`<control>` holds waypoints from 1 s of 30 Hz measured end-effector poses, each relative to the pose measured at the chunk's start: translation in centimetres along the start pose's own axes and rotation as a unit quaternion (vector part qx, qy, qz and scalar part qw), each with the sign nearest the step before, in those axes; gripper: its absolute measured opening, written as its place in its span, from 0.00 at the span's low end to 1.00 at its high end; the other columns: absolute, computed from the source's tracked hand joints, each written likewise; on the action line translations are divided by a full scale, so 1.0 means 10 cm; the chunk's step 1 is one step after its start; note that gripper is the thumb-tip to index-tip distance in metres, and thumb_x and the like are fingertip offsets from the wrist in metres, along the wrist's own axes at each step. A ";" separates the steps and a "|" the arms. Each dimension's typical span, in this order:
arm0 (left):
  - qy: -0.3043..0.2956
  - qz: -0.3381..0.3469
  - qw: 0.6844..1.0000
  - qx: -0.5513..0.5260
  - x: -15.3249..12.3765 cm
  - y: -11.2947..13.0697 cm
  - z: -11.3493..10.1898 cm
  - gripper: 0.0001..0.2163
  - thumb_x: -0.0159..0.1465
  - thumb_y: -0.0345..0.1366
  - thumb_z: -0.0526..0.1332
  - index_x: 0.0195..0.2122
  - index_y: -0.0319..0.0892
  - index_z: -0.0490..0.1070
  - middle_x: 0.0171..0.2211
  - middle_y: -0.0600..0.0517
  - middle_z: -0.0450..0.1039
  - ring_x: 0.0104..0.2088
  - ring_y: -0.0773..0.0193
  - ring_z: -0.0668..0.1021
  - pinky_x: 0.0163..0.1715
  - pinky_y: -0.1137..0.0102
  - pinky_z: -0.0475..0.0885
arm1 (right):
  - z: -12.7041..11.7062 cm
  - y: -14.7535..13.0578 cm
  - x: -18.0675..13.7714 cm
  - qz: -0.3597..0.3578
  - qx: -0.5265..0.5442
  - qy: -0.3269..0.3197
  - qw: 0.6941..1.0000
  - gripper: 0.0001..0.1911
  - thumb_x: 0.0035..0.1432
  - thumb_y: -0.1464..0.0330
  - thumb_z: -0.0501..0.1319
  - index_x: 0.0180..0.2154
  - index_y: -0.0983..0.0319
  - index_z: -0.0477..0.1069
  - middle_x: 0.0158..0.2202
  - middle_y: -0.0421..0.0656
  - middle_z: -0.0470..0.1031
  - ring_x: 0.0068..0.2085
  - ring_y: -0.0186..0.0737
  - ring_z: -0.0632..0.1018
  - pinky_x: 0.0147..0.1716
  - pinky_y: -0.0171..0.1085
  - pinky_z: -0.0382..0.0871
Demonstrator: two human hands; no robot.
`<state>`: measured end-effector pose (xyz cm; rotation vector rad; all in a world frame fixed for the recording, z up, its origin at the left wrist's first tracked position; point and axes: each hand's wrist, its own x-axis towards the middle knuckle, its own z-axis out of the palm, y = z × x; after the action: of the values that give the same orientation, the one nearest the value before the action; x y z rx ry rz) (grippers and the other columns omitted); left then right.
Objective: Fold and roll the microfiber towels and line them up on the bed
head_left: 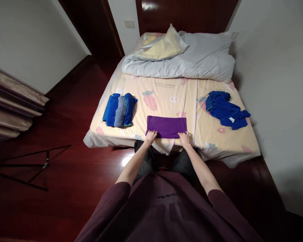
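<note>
Head view: a folded purple cloth (166, 126) is laid at the near edge of the bed (187, 97), its 2 near corners grasped by the left hand (150, 136) and right hand (184, 137); rolled cloths (119, 110) are seen at 10 o'clock.

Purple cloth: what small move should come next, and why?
Probably fold the near edge onto the far edge: the purple cloth lies flat, left hand and right hand at its near corners, and the folded cloths nearby are narrower.

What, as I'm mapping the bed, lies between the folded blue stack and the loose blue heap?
The purple cloth, left hand and right hand on its near edge; head view.
</note>
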<state>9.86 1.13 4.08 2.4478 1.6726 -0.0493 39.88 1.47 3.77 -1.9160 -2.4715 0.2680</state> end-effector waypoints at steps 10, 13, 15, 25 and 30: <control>-0.037 0.010 0.999 -0.017 -0.30 -0.22 -0.17 0.19 0.64 0.30 0.60 0.56 0.43 0.77 0.44 0.40 0.81 0.47 0.50 0.81 0.55 0.57 0.69 | -0.19 0.16 -0.34 -0.066 0.008 -0.065 0.996 0.23 0.63 0.75 0.60 0.58 0.57 0.76 0.54 0.49 0.81 0.56 0.50 0.79 0.62 0.47 0.60; -0.015 -0.020 0.996 -0.088 -0.38 -0.34 -0.14 0.19 0.61 0.33 0.63 0.54 0.46 0.78 0.46 0.44 0.82 0.48 0.49 0.82 0.55 0.59 0.72 | -0.17 0.31 -0.43 -0.075 0.072 -0.042 0.994 0.23 0.61 0.74 0.63 0.57 0.55 0.78 0.52 0.45 0.82 0.55 0.48 0.80 0.63 0.46 0.63; 0.009 -0.037 0.987 -0.157 -0.41 -0.45 -0.09 0.19 0.59 0.32 0.63 0.52 0.46 0.79 0.47 0.46 0.83 0.48 0.50 0.82 0.54 0.62 0.73 | -0.12 0.41 -0.45 -0.055 0.148 -0.005 0.987 0.22 0.58 0.74 0.64 0.53 0.54 0.80 0.51 0.42 0.83 0.54 0.45 0.81 0.61 0.45 0.67; 0.120 -0.151 0.859 -0.473 -0.46 -0.62 0.24 0.15 0.55 0.34 0.65 0.45 0.39 0.78 0.47 0.44 0.83 0.46 0.55 0.83 0.50 0.61 0.78 | 0.20 0.50 -0.37 0.097 0.493 0.135 0.854 0.19 0.51 0.58 0.68 0.42 0.63 0.81 0.44 0.49 0.84 0.47 0.50 0.82 0.53 0.49 0.76; 0.135 -0.167 0.850 -0.480 -0.41 -0.61 0.23 0.13 0.59 0.40 0.64 0.43 0.40 0.77 0.45 0.45 0.82 0.46 0.56 0.83 0.49 0.63 0.78 | 0.22 0.47 -0.32 0.124 0.517 0.169 0.830 0.25 0.47 0.50 0.70 0.38 0.63 0.79 0.39 0.50 0.83 0.41 0.49 0.82 0.45 0.46 0.78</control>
<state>2.89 -0.89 1.55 1.4365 1.6134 0.8950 44.96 -0.79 1.31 -1.5349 -1.3256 0.9310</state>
